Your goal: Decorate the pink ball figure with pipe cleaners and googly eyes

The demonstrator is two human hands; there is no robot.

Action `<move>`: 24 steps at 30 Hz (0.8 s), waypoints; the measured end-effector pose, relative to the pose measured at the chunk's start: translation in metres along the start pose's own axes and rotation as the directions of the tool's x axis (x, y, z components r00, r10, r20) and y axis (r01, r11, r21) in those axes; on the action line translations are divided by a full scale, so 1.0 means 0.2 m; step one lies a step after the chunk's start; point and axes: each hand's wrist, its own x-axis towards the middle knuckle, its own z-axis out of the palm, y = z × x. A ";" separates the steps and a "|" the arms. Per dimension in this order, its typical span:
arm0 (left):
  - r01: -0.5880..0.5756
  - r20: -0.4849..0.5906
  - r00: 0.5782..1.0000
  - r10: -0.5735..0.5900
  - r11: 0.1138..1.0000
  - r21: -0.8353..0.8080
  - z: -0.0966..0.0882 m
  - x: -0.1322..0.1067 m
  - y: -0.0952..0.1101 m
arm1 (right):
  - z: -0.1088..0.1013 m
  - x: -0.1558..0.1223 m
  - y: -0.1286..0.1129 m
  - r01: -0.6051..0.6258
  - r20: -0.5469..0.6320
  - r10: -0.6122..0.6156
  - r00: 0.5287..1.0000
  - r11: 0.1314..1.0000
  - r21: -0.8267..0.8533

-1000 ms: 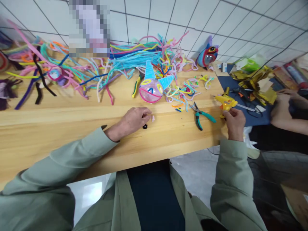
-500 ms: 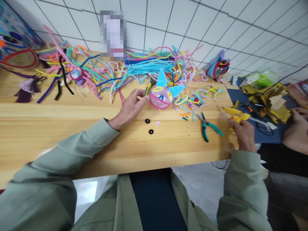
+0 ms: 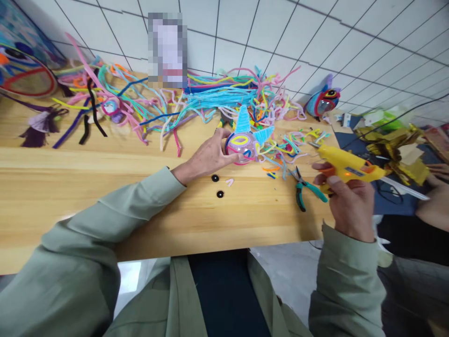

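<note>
Steady the eared ball between half-spread fingers of the left hand, gripping the glue gun in the right hand's wrapped fingers, nozzle away.

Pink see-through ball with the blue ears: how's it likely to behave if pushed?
The ball is probably light: it looks see-through and hollow. Being rounded, it may roll, though the protruding blue ears would likely limit that. Those ears look slender and ribbed, so they might bend if pressed.

No readable text, labels, numbers or signs.
</note>
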 end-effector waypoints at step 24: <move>-0.334 -0.014 0.940 0.340 0.932 0.140 0.27 0.01 -0.05 | 0.17 -0.16 0.00 0.421 0.377 -0.253 0.891 0.773 -0.474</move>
